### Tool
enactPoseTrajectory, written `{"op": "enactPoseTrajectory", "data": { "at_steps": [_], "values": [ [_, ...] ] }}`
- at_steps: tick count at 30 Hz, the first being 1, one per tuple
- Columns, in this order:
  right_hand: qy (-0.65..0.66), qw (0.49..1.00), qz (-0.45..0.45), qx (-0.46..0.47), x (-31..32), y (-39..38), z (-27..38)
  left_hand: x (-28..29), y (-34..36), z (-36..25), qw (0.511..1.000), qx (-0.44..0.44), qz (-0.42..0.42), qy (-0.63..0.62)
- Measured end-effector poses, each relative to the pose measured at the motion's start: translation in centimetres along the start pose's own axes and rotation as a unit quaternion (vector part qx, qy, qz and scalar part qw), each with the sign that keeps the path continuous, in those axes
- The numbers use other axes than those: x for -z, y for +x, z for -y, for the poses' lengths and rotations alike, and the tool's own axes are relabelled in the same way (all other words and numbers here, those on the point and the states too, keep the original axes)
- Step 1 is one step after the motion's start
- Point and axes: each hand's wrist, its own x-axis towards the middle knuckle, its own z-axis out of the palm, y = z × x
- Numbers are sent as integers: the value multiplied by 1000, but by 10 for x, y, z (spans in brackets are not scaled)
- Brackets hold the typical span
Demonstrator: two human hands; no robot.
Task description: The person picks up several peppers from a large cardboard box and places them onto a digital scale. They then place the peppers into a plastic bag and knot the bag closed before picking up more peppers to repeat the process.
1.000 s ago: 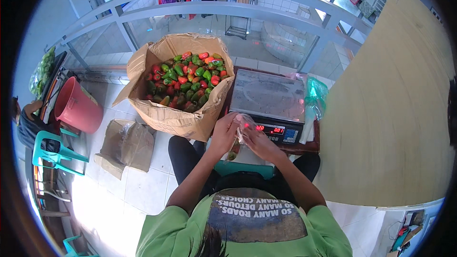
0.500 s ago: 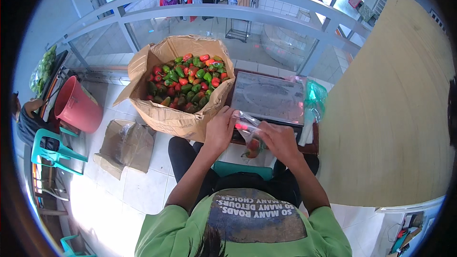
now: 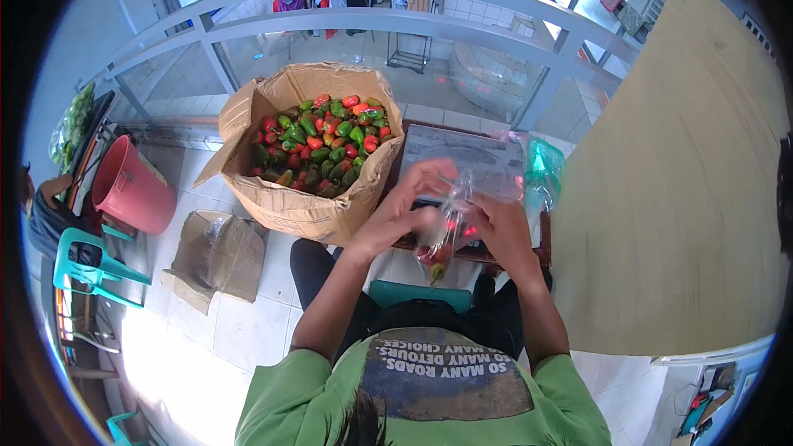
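Observation:
A clear plastic bag (image 3: 438, 260) with red and green peppers in its bottom hangs before me. My right hand (image 3: 500, 223) is closed on the bag's gathered top. My left hand (image 3: 405, 206) is open beside it, fingers apart and slightly blurred. Behind them stands a digital scale (image 3: 458, 144) with a bare metal platter and red display, partly hidden. Just left of it is a large cardboard box (image 3: 281, 206) full of red and green peppers. Green plastic bags (image 3: 543, 167) lie right of the scale.
A curved plywood board (image 3: 661, 165) is on my right. At left are a pink bucket (image 3: 132, 190), a teal chair (image 3: 91, 264), a bag of greens (image 3: 70, 124), another person (image 3: 45, 206) and an opened cardboard box (image 3: 215, 260). A grey railing (image 3: 330, 25) runs ahead.
My left hand has loosened and spread its fingers, reaching up over the scale. My right hand has moved right with the bag's top, and the peppers now hang lower in the bag.

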Motion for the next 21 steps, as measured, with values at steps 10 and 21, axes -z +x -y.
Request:
{"op": "enactPoseTrajectory", "data": {
  "at_steps": [10,21],
  "values": [
    [169,983,-34,58,9,26,8,-1,-23,87,969,213,-29,120],
    [451,879,120,-93,-66,-20,-58,-23,-2,54,985,169,-20,14]
  ]
}}
